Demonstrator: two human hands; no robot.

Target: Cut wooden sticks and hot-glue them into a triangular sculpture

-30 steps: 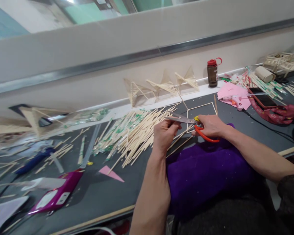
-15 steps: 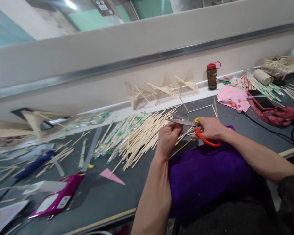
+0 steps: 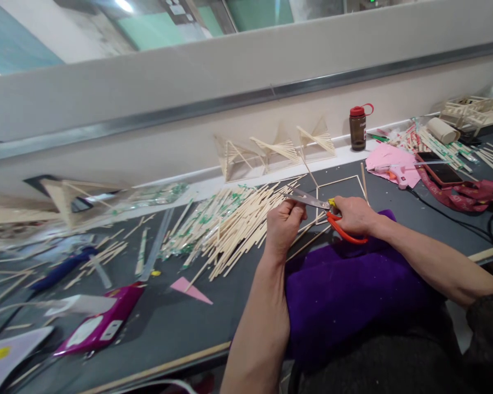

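Note:
My right hand (image 3: 355, 216) is closed round the red handles of a pair of scissors (image 3: 312, 201), whose blades point left. Just below the blades, my left hand (image 3: 285, 224) is closed with thumb and fingers pressed together; what it pinches is hidden. Behind my hands, a thin wooden frame (image 3: 337, 180) lies on the dark table (image 3: 172, 334). A pile of wooden sticks (image 3: 246, 232) spreads to the left of my left hand. Purple cloth (image 3: 357, 290) covers my lap below both hands.
Three stick models (image 3: 273, 152) stand along the wall, with a red-capped bottle (image 3: 357, 130) to their right. A pink glue gun (image 3: 398, 174) and a phone (image 3: 439, 168) lie at the right. A magenta packet (image 3: 107, 320) and a pink paper triangle (image 3: 191, 290) are at the left.
The scissor blades now look closer together, above my left hand. Both hands stay in nearly the same place, and the whole view has shifted slightly.

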